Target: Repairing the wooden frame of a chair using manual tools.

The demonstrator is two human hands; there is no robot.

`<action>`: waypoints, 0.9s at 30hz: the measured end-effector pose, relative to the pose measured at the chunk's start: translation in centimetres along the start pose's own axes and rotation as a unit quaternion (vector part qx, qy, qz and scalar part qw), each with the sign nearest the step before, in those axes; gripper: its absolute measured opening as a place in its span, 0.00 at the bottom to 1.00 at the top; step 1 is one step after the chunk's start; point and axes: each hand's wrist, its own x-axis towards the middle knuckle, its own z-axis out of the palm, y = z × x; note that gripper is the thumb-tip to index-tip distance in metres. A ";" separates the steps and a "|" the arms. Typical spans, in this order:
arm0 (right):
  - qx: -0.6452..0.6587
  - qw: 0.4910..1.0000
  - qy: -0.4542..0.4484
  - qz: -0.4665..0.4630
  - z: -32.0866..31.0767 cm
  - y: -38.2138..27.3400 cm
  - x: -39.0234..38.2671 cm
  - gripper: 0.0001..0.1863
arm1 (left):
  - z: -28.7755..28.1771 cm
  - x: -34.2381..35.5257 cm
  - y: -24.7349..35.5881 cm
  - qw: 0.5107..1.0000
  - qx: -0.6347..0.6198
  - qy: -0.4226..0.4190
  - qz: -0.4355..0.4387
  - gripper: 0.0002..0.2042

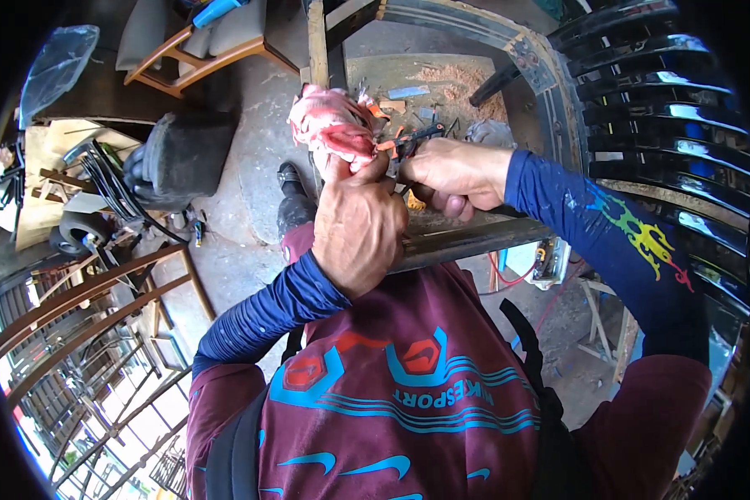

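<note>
A bunched red-and-white cloth sits at the end of a wooden bar of the frame in front of me. My left hand is closed at its near side, thumb against the fabric; some fingers are hidden. Just right of the cloth is a black-and-orange clamp-like tool. My right hand curls around its near part, knuckles toward me. Both hands are close together above the dark wooden rail of the frame.
A black slatted piece stands close on the right. Inside the frame, a board bears wood shavings and scraps. An upholstered wooden chair, a black bin and curved wooden parts are on the left.
</note>
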 end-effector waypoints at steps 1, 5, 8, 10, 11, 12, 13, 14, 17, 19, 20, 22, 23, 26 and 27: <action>0.071 0.997 -0.017 -0.016 0.1 0.5 0.3 0.12 | -0.1 0.1 -0.2 1.000 -0.002 0.000 -0.002 0.06; 0.160 0.983 -0.002 -0.091 1.2 2.4 0.3 0.14 | -0.1 0.0 -0.7 1.000 0.007 -0.020 0.000 0.05; 0.212 0.968 -0.018 -0.133 1.2 3.6 0.8 0.15 | -0.6 0.4 -0.4 0.999 0.011 -0.049 0.003 0.06; 0.197 0.970 -0.025 -0.137 1.3 3.7 1.0 0.15 | -0.6 0.3 -0.2 0.999 0.005 -0.043 -0.008 0.07; 0.177 0.974 -0.025 -0.141 1.1 3.5 1.1 0.16 | -0.7 0.4 0.1 0.999 0.008 -0.045 -0.010 0.07; 0.178 0.973 -0.028 -0.142 0.7 3.2 1.1 0.16 | -1.1 0.5 0.3 0.996 0.033 -0.084 -0.024 0.05; 0.122 0.982 -0.041 -0.135 0.1 2.7 1.2 0.17 | -1.3 0.6 0.4 0.990 0.057 -0.123 -0.037 0.06; 0.066 0.988 -0.054 -0.126 -0.6 2.4 1.6 0.19 | -1.2 0.6 0.5 0.989 0.058 -0.127 -0.039 0.06; -0.188 0.940 0.168 -0.228 -4.1 1.1 2.1 0.28 | -0.9 0.9 0.3 0.999 0.017 -0.047 -0.001 0.06; -0.295 0.859 0.274 -0.318 -7.0 0.7 0.5 0.28 | -1.0 1.0 0.3 0.999 -0.007 -0.043 -0.005 0.07; -0.320 0.812 0.319 -0.369 -7.8 0.5 -0.9 0.28 | -1.1 1.0 0.2 0.999 -0.030 -0.038 -0.015 0.07; -0.215 0.802 0.249 -0.499 -4.5 0.8 -8.2 0.24 | -1.6 0.8 -0.5 0.999 -0.030 -0.017 -0.011 0.07; -0.162 0.792 0.061 -0.586 -3.8 3.2 -9.7 0.21 | -1.7 1.2 -0.6 0.999 -0.029 -0.029 0.001 0.07; -0.021 0.808 -0.360 -0.465 -1.5 13.1 -8.3 0.15 | -2.2 1.1 -0.2 0.996 -0.029 -0.086 -0.006 0.08; 0.010 0.874 -0.303 -0.379 -1.0 17.6 -6.3 0.14 | -2.2 1.5 -0.1 0.996 -0.021 -0.082 -0.001 0.07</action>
